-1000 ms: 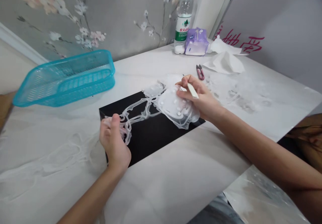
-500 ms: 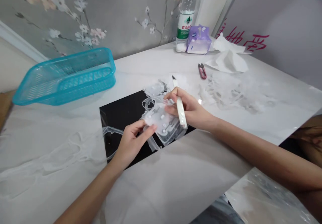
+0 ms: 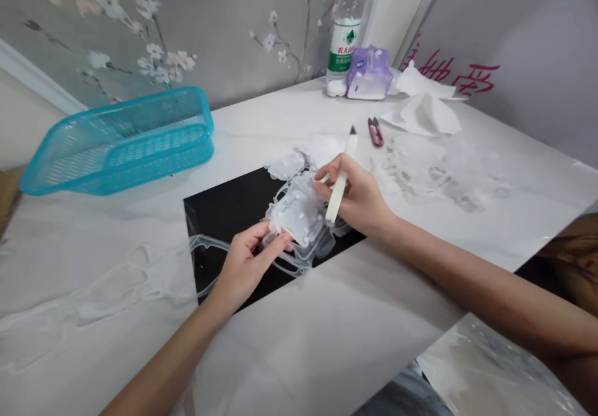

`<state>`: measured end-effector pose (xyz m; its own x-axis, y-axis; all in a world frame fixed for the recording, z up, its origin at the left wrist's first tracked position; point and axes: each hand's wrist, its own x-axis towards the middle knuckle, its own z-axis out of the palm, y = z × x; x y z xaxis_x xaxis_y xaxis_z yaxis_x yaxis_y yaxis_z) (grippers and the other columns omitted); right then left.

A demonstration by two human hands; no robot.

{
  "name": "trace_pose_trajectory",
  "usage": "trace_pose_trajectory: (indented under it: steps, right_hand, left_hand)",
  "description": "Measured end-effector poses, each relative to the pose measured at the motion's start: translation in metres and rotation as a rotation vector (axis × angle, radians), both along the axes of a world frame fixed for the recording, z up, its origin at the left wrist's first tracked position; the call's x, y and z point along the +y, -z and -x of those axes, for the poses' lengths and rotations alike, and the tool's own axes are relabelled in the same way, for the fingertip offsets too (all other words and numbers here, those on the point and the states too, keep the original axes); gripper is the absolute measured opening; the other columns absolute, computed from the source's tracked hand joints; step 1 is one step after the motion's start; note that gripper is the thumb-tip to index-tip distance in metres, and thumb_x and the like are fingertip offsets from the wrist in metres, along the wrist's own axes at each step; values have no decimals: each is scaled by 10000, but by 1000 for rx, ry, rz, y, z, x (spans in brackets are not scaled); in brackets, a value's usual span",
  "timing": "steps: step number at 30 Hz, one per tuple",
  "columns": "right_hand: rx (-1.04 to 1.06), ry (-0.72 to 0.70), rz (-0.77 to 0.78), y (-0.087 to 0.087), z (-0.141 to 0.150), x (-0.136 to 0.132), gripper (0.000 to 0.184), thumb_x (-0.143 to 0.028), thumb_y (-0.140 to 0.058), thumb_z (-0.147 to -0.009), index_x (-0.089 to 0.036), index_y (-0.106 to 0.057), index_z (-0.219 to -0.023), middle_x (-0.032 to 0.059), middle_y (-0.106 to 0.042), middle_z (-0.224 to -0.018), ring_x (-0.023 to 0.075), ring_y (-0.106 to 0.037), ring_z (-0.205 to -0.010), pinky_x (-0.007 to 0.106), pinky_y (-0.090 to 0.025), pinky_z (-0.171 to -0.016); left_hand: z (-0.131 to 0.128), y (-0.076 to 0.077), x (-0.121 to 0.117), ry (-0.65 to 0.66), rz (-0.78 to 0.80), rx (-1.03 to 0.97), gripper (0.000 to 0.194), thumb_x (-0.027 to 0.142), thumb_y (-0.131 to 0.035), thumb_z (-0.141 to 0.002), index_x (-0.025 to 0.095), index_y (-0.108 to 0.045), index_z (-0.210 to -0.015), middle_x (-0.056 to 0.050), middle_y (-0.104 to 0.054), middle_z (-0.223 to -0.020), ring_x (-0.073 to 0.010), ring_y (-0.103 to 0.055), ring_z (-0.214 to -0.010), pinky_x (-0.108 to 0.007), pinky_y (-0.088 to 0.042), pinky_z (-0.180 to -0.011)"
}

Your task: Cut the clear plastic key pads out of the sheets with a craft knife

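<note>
My left hand is closed, thumb and fingers pinching the lower left corner of a translucent white sheet piece with small raised knobs. My right hand grips a white pen-like tool, its dark pointed tip facing up and away from the sheet piece. The thumb and forefinger of that hand are by the piece's upper right edge; whether they touch it I cannot tell. More clear, frame-like scraps lie beneath and around the piece on a black mat. Another knobbed translucent piece lies just behind.
A blue plastic basket stands at the back left. Small red-handled thread snips lie behind my right hand. Farther back are a water bottle, a purple tissue pack and crumpled white tissue. Clear scraps spread over the table's right side.
My right hand has shifted slightly, and the tool's dark tip has swung to the right. The sheet piece has tilted in my left hand, and the clear scraps beneath it have moved.
</note>
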<state>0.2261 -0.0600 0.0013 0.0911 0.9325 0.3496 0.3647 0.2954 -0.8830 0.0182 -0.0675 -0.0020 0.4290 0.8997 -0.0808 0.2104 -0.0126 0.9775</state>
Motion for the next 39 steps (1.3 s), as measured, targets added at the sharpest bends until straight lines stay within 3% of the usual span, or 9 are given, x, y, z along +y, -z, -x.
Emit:
trace_pose_trajectory:
  steps: [3, 8, 14, 17, 23, 26, 31, 35, 39]
  right_hand:
    - [-186, 68, -160, 0, 1, -4, 275, -328, -680, -758, -203, -437, -726, 29, -646, -818, 162, -613, -750, 286, -469, -672]
    - [-351, -302, -86, 0, 12, -16, 340, -476, -649, -794, -199, -633, -992, 75, -699, -901, 206, -656, -793, 309, -498, -692]
    - [-288, -413, -29, 0, 14, -16, 215, -337, -484, -926, -228, -670, -921, 32, -695, -839, 163, -642, -772, 266, -481, -696]
    - [-114, -263, -5, -5, 8, -11, 224, -332, -500, -916, -194, -662, -845, 24, -678, -798, 144, -616, -723, 256, -478, -679]
    - [442, 337, 120, -11, -39, 19, 205, -339, -523, -868, -167, -561, -763, 44, -625, -802, 135, -591, -692, 270, -494, -606]
    - [571, 555, 78, -9, -56, 30, 143, -248, -531, -830, -188, -466, -717, -13, -513, -675, 103, -536, -612, 225, -443, -521]
    - [663, 634, 37, -9, -60, 33, 119, -216, -556, -801, -198, -464, -727, -27, -476, -658, 85, -513, -559, 210, -425, -462]
    - [629, 771, -64, -19, -71, 32, 123, -193, -439, -868, -217, -419, -749, -13, -495, -755, 86, -552, -611, 222, -456, -492]
    - [297, 574, -210, -19, -60, 25, 167, -329, -465, -909, -214, -519, -799, 22, -570, -887, 116, -573, -791, 277, -504, -708]
  left_hand:
    - [-1, 0, 0, 6, 19, -53, 217, 381, -606, -842, 190, -688, -903, -12, -687, -904, -160, -601, -860, -213, -446, -776]
    - [-1, -1, 0, 29, -32, -4, 245, 401, -550, -878, 185, -663, -902, -12, -654, -876, -161, -574, -838, -220, -447, -757]
    - [-2, -1, -2, 4, -104, 67, 271, 403, -481, -911, 188, -640, -868, -17, -626, -820, -176, -568, -823, -247, -442, -752]
    - [-2, 0, -2, 20, -91, 61, 266, 385, -480, -914, 186, -630, -818, -27, -632, -844, -186, -582, -849, -260, -427, -781]
    - [-1, -2, 0, 124, -180, 103, 307, 320, -458, -913, 183, -542, -651, -22, -561, -734, -175, -558, -780, -277, -411, -742]
    - [-1, -4, 0, 158, -225, 150, 318, 275, -421, -903, 186, -471, -602, -18, -527, -706, -165, -542, -739, -276, -409, -689]
    - [-1, -5, -2, 228, -313, 245, 286, 197, -402, -786, 195, -402, -500, -12, -462, -588, -149, -435, -578, -288, -317, -541]
    - [-1, -4, -7, 381, -466, 314, 256, 147, -480, -606, 197, -279, -454, 2, -389, -493, -159, -379, -578, -302, -288, -572]
    - [0, -3, -11, 452, -683, 421, 242, 105, -421, -620, 191, -241, -483, 0, -405, -508, -148, -338, -558, -304, -286, -558]
